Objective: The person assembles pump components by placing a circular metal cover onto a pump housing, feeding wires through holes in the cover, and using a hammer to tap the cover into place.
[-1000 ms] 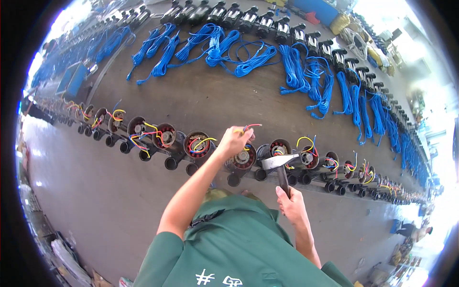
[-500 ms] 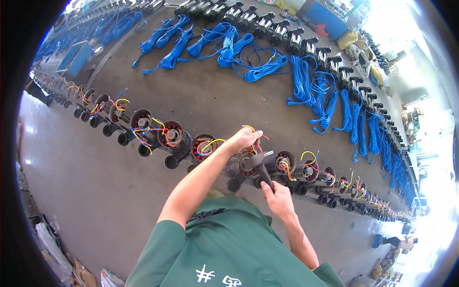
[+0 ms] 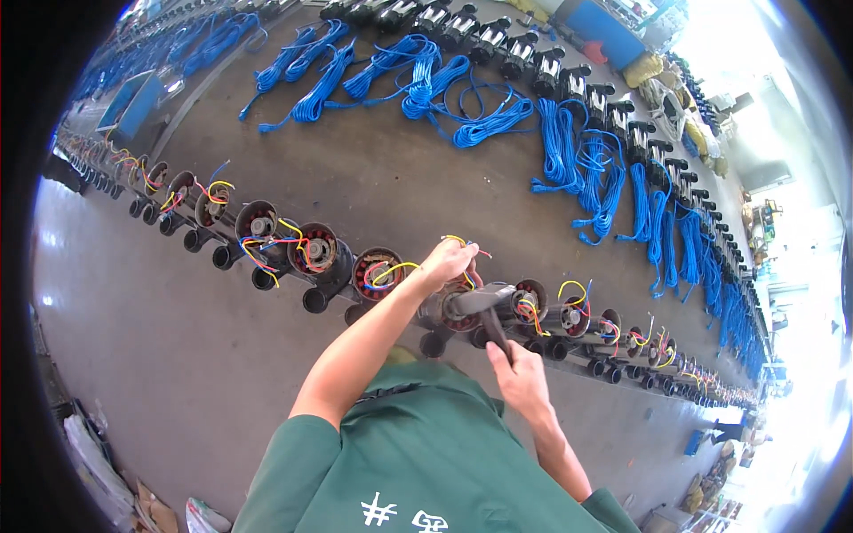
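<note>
My right hand point(image 3: 522, 380) is wrapped round the dark handle of a hammer point(image 3: 494, 330). The hammer's metal head lies over the open end of a round motor housing point(image 3: 438, 313) in front of me and partly covers it. My left hand point(image 3: 451, 262) is closed above that same housing, pinching its coloured wires point(image 3: 471, 277); yellow and red ends stick out past the fingers. Just left of my forearm stands another open motor housing point(image 3: 378, 274), with red windings and a yellow wire curling out.
The motor housings run in a long row to both sides, wires sprouting from each. Beyond them, bundles of blue cable point(image 3: 493, 123) lie on the floor before a row of black pumps point(image 3: 520, 58). A blue bin point(image 3: 131, 105) stands far left. A person point(image 3: 733, 433) is at the far right.
The hammer head has shifted slightly over the housing and looks a little blurred. My left hand keeps its hold on the wires, almost unmoved. The whole view has shifted slightly.
</note>
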Available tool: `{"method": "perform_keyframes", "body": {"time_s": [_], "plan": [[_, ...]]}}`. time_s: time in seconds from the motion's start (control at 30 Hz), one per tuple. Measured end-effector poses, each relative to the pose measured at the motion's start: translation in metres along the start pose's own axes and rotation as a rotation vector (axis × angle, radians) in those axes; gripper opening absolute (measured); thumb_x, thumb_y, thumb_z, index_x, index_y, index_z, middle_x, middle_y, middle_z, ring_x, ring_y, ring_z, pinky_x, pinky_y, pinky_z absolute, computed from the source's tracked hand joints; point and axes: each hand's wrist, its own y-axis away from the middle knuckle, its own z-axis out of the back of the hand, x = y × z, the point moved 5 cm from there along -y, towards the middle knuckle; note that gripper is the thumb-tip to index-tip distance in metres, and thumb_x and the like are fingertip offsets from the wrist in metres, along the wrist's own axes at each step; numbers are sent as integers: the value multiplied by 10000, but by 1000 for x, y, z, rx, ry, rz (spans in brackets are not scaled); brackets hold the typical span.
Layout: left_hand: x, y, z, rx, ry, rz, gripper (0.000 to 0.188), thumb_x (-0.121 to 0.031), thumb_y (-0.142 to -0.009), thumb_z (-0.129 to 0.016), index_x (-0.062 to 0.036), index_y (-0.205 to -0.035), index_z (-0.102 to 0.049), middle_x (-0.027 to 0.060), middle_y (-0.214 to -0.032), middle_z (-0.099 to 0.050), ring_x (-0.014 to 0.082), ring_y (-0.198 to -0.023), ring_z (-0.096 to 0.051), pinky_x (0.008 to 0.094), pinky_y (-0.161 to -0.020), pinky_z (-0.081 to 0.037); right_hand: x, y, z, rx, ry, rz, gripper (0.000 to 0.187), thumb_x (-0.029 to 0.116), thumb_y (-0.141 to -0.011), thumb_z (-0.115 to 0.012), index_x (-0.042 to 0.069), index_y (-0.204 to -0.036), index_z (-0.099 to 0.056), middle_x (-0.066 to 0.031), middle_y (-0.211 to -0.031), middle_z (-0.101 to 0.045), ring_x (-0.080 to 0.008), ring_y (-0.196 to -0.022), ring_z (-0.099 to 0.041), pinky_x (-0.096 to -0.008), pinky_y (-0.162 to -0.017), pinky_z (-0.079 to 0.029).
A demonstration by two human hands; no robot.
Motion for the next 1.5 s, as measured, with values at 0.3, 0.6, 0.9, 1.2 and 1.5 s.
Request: {"method": "perform_keyframes", "body": {"time_s": [0.3, 0.6, 0.9, 1.2, 1.5], "plan": [[-2, 1, -3, -10, -77, -67, 452, -295, -1050, -478, -4, -739, -628, 136, -729, -706, 233, -656, -692, 356, -585, -522, -55, -13, -23, -104, 218, 137, 424, 379, -1002, -651, -32, -901, -627, -260, -695, -623, -452, -604, -586, -454, -595, -476], [0, 6, -2, -29, 99, -17, 465, -301, -1029, -513, 21, -713, -629, 122, -684, -661, 243, -713, -705, 372, -592, -506, 9, 9, 34, -111, -193, 164, 328, 269, -1031, -640, -2, -848, -607, -33, -615, -563, -84, -584, -494, -314, -539, -424], [2, 12, -5, 40, 165, -22, 441, -280, -1038, -533, 8, -711, -602, 186, -758, -722, 267, -740, -740, 364, -600, -555, -29, -13, -10, 43, 125, 60, 398, 359, -1009, -638, -30, -931, -665, -203, -628, -619, -304, -569, -643, -420, -570, -481], [-7, 14, -9, 91, 193, -28, 464, -268, -1044, -533, 23, -695, -623, 193, -793, -738, 257, -759, -746, 359, -811, -570, -67, -14, -30, -91, 245, 145, 430, 383, -998, -648, -33, -891, -650, -237, -652, -620, -345, -566, -637, -435, -577, -492], [-5, 20, -1, 44, 138, -9, 461, -297, -1048, -534, -5, -701, -620, 198, -894, -766, 239, -826, -731, 352, -682, -553, 3, 17, 3, -160, -83, 290, 347, 282, -1022, -648, -20, -867, -581, -138, -565, -545, -241, -469, -524, -384, -499, -417]]}}
